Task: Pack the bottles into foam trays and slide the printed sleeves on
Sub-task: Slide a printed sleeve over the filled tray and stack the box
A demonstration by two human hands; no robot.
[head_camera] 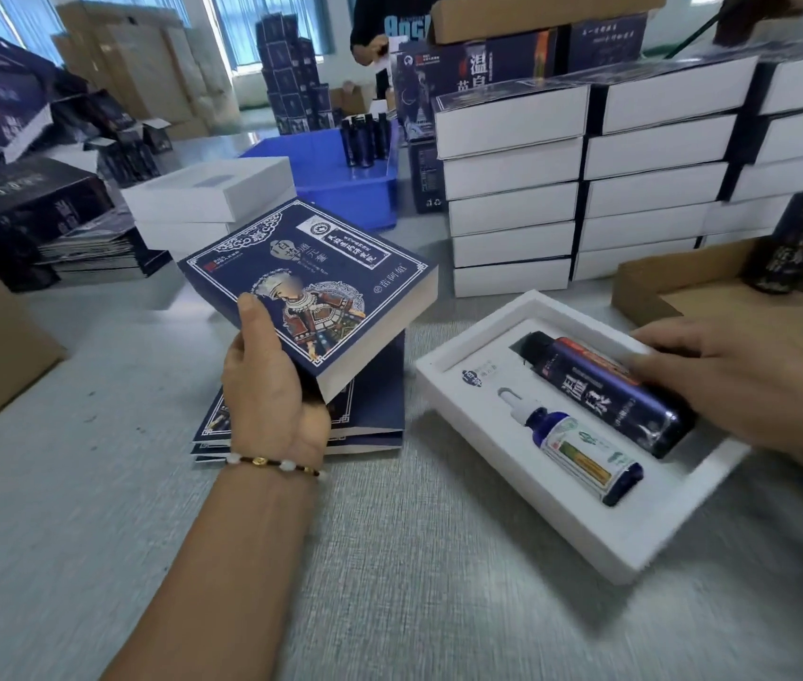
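Left hand grips a printed sleeve raised off the table, thumb on its top face, the other fingers curled beneath. Under it lies a flat sleeve stack. Right hand, fingers nearly straight and close together, presses the dark bottle into the foam tray. The dropper bottle lies in the tray just beside those fingertips.

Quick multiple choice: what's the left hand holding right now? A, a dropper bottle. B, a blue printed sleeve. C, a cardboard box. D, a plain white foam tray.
B: the left hand grips a blue printed sleeve raised above the table, while the dropper bottle lies in the foam tray.
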